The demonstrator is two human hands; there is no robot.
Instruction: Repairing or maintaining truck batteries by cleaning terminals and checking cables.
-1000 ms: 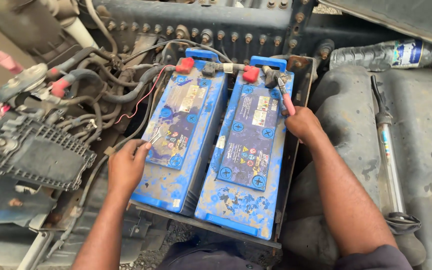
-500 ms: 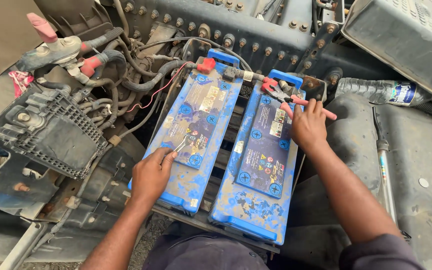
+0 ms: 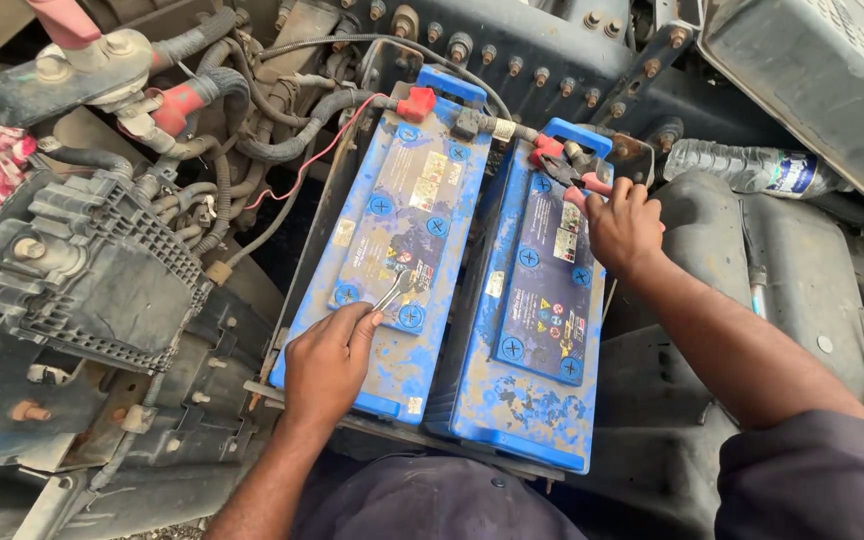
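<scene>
Two blue batteries sit side by side in a tray, long axes running from the person towards the engine bay, terminals at the far end. The left hand [image 3: 327, 365] rests on the near half of the left battery [image 3: 392, 250], fingers curled loosely around a small metal spanner [image 3: 395, 290]; the tool's open end juts beyond the fingertips, pointing away and slightly right, its long axis roughly along the battery's length. The right hand [image 3: 624, 228] lies on the far end of the right battery [image 3: 537, 320], fingers clenched around red-handled pliers [image 3: 577, 178] whose nose points away and left, onto the terminal clamp [image 3: 550, 150] just beyond the fingertips. The step in hand appears to be work on that terminal connection. The next move probably calls for a steady grip with the pliers and keeping the metal spanner off the caps and posts. A plastic water bottle [image 3: 752, 168] lies well to the right of the fingers.
</scene>
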